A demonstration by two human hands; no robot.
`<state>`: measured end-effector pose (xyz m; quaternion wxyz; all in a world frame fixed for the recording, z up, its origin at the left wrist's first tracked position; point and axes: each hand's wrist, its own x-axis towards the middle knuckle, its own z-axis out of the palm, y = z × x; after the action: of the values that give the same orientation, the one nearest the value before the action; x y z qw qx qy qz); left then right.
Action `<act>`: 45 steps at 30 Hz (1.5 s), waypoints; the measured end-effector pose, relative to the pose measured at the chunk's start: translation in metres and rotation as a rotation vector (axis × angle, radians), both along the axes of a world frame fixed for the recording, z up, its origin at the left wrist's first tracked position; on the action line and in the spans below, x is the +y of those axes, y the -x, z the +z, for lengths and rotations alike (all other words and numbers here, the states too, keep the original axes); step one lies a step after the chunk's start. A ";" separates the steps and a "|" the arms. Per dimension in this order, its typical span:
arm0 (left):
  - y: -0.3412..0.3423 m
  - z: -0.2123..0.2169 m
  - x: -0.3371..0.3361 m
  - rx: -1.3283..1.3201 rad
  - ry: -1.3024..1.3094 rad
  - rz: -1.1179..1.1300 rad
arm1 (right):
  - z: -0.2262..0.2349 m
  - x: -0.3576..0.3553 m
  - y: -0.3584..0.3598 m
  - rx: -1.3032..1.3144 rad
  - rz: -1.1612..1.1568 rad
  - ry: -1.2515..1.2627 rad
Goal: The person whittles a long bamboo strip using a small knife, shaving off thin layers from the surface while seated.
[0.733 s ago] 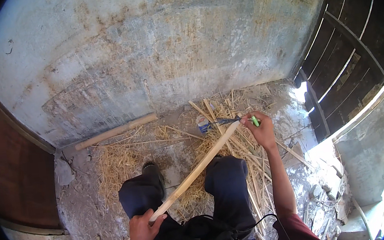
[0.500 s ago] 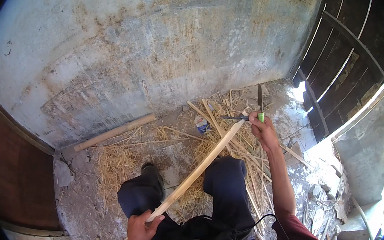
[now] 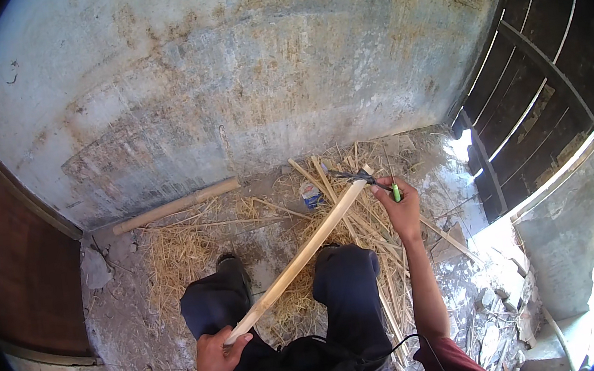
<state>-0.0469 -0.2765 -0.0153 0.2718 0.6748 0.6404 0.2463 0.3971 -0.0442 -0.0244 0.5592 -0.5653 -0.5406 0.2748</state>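
A long pale bamboo strip (image 3: 305, 257) slants across my lap, from lower left up to the right. My left hand (image 3: 217, 354) grips it near its lower end, thumb on top. At the upper end, my right hand (image 3: 400, 207) has its fingers closed round a knife with a green handle (image 3: 396, 192); the blade shows only as a thin line pointing up. A dark metal tool (image 3: 354, 176), of a kind I cannot make out, meets the strip's tip and reaches back to my right fingers. My two legs lie below the strip.
Loose shavings (image 3: 178, 267) and narrow split strips (image 3: 387, 267) litter the floor. A bamboo pole (image 3: 176, 205) lies along the wall's foot. Near the strips is a small blue-and-white packet (image 3: 310, 193). Broken rubble (image 3: 498, 309) is on the right, below dark slats (image 3: 530, 78).
My right hand has moved slightly down and left and turned, so the knife no longer shows its broad blade. The dark tool now overlaps the strip's tip. My left hand stays put.
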 end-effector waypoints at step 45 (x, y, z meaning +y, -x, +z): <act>0.007 0.000 0.001 0.039 0.069 -0.090 | -0.021 0.050 -0.177 0.956 -0.369 -0.284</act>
<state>-0.0538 -0.2750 -0.0154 0.2930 0.6979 0.6227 0.1983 0.5742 0.0060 -0.0455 0.8532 -0.3815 -0.1489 0.3230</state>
